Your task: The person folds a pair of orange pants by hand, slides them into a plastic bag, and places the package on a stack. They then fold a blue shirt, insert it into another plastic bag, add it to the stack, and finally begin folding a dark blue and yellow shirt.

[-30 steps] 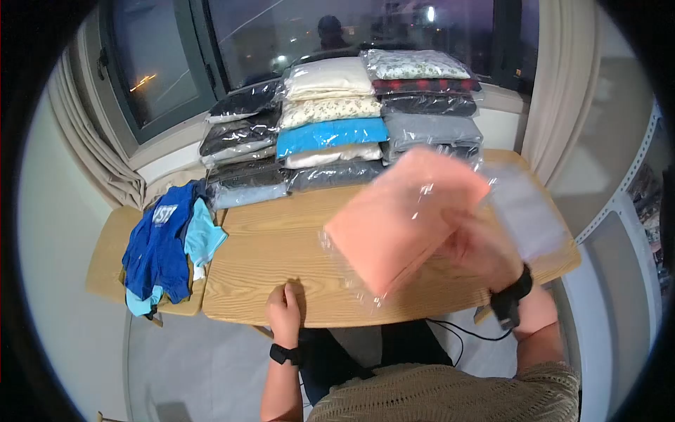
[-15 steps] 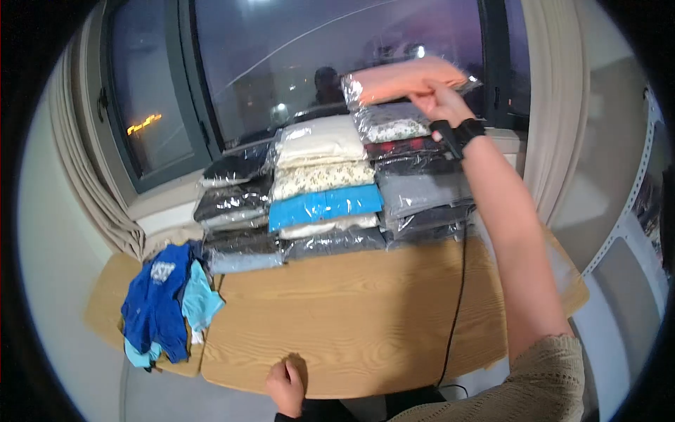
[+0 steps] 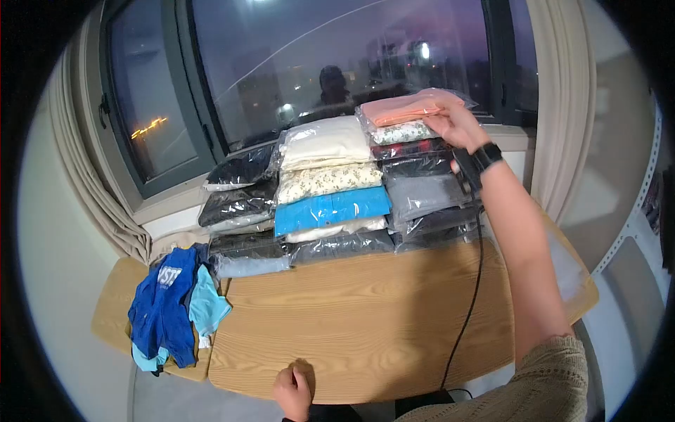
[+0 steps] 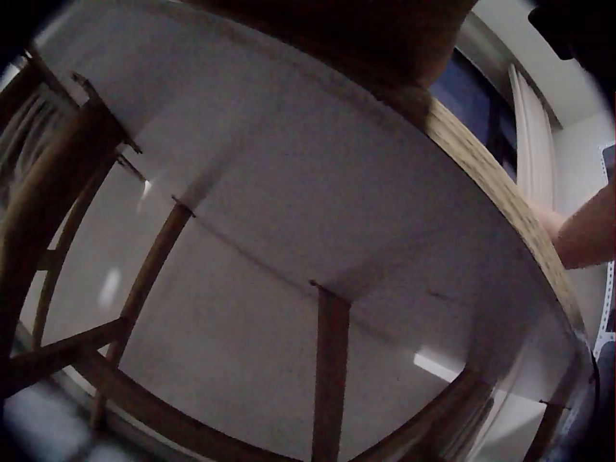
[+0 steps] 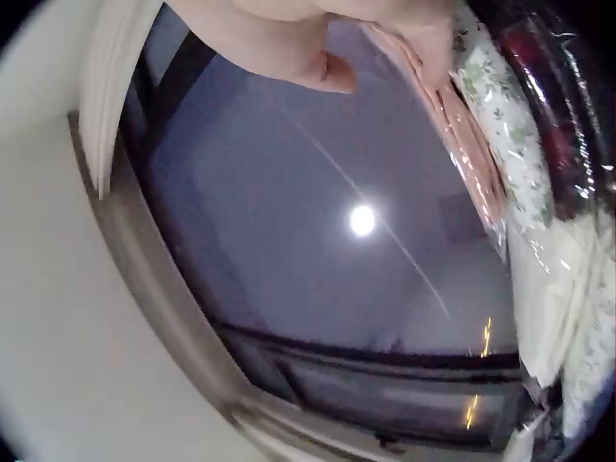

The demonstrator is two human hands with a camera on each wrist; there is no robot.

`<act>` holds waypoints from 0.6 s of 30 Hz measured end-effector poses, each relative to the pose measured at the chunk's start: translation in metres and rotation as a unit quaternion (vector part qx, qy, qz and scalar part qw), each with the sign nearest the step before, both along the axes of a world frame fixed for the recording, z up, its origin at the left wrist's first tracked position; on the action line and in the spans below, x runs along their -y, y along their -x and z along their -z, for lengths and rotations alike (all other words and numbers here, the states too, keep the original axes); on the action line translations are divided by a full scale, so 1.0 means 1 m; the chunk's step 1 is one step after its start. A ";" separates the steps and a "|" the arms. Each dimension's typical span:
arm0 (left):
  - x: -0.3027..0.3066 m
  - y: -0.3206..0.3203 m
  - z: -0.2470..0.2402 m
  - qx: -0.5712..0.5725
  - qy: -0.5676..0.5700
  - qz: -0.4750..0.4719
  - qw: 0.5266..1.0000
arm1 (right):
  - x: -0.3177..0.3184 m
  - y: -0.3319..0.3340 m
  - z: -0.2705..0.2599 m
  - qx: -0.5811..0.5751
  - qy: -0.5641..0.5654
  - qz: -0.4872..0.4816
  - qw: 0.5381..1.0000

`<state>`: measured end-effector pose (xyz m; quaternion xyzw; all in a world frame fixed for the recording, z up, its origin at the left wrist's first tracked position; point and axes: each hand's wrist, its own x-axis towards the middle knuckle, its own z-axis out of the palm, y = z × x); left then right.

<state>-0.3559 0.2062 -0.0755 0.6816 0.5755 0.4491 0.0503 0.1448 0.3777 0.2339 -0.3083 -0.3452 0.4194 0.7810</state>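
Observation:
On top of the right stack lies a peach garment in a clear bag (image 3: 397, 107), above a bagged white floral one (image 3: 402, 132). My right hand (image 3: 455, 128) is at its front right corner, with fingers over the top and thumb at the front edge. In the right wrist view, digits of the hand (image 5: 318, 38) show on both sides of the peach bag (image 5: 467, 144), next to the floral bag (image 5: 510, 135). My left hand (image 3: 292, 392) rests loosely curled at the table's front edge, holding nothing; the left wrist view mostly shows the table's underside (image 4: 260, 192).
Bagged garments stand in stacks along the window, including a cream one (image 3: 327, 141) and a blue one (image 3: 334, 211). Loose blue clothes (image 3: 165, 302) lie at the left of the wooden table (image 3: 337, 323). A black cable (image 3: 467, 316) hangs from the right wrist; clear bags (image 3: 562, 264) lie far right.
My right hand has carried the peach bag from above the table, up and away, and it has come down onto the right stack. The left hand stays at the table edge.

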 end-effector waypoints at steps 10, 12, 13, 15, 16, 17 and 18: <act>0.000 0.001 -0.004 -0.019 0.044 0.015 0.999 | 0.111 0.181 0.184 -0.001 0.048 -0.309 0.950; 0.000 0.003 -0.002 -0.009 0.033 0.010 0.999 | 0.116 0.225 0.231 -0.051 0.167 -0.330 0.928; -0.001 0.005 -0.001 -0.003 0.021 0.011 1.000 | 0.117 0.245 0.254 -0.093 0.269 -0.318 0.904; -0.005 0.014 0.006 0.062 0.068 0.050 0.995 | 0.123 0.279 0.296 -0.102 0.332 -0.341 0.874; -0.008 0.024 0.004 0.110 0.140 0.082 0.981 | 0.129 0.293 0.305 -0.111 0.382 -0.346 0.850; -0.011 0.031 0.000 0.313 0.220 0.157 0.910 | 0.136 0.302 0.311 -0.104 0.385 -0.354 0.846; -0.015 0.043 -0.003 0.322 0.211 0.162 0.909 | 0.140 0.309 0.313 -0.108 0.366 -0.365 0.849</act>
